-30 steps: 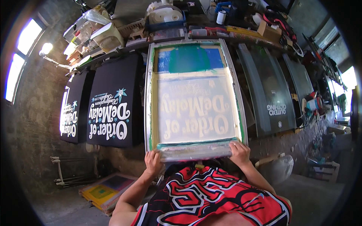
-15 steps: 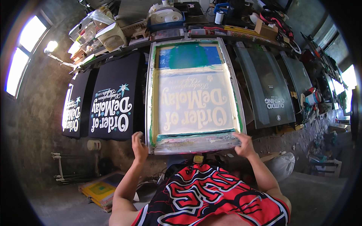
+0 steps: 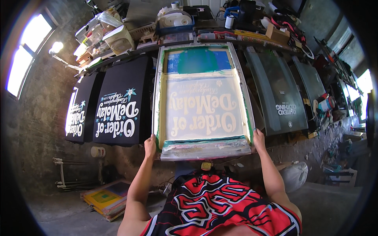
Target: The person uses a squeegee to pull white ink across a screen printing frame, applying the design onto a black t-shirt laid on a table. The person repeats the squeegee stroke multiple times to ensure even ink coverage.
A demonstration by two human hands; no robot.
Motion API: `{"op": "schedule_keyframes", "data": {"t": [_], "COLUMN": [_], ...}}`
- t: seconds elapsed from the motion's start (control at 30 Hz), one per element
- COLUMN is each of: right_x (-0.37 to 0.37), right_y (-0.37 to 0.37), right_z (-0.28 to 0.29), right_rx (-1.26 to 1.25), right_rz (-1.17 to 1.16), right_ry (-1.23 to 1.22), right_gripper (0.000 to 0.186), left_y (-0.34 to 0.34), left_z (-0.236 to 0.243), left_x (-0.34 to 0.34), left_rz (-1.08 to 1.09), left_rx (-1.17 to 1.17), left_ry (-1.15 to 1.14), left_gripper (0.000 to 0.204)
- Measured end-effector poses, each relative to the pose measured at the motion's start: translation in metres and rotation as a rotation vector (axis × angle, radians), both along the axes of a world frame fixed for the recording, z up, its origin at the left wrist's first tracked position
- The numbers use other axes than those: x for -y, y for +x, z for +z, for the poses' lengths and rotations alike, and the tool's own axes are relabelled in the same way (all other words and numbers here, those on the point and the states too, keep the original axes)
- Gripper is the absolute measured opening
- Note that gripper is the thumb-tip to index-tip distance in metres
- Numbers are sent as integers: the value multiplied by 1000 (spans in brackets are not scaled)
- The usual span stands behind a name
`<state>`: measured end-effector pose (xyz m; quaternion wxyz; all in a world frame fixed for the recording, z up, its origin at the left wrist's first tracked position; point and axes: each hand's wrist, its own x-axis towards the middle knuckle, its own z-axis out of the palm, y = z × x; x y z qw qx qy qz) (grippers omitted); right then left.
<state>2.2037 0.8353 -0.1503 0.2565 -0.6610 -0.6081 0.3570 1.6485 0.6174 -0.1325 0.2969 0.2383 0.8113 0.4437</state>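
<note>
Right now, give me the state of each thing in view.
Screen frame, held at both sides, smeared with teal.
Left hand, closed on its left edge.
Right hand, closed on its right edge.
Lamp, lit.
Black fabric panels, printed.
Colored frames, stacked on the floor.

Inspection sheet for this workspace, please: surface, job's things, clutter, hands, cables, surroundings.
Surface: black-clothed boards with print, left; glossy grey panel, right.
Job's things: framed screen, pale mesh, inverted lettering.
Clutter: white fan and cardboard box along the back.
Hands: left hand and right hand hold the screen's left and right edges.
Cables: too unclear to tell.
Surroundings: lit lamp, bright window, left; stacked panels on the floor.
</note>
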Motion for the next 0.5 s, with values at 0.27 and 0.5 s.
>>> {"op": "schedule_keyframes", "data": {"t": [0.27, 0.5], "right_x": [-4, -2], "right_y": [-9, -10], "right_z": [2, -3], "right_rx": [38, 64], "right_rz": [-13, -24], "right_ry": [45, 107], "right_gripper": [38, 36], "left_y": [3, 4], "left_z": [-1, 1], "left_x": [-5, -4], "left_rz": [88, 98], "left_rx": [-76, -100], "left_ry": [-29, -54], "left_gripper": [60, 60]}}
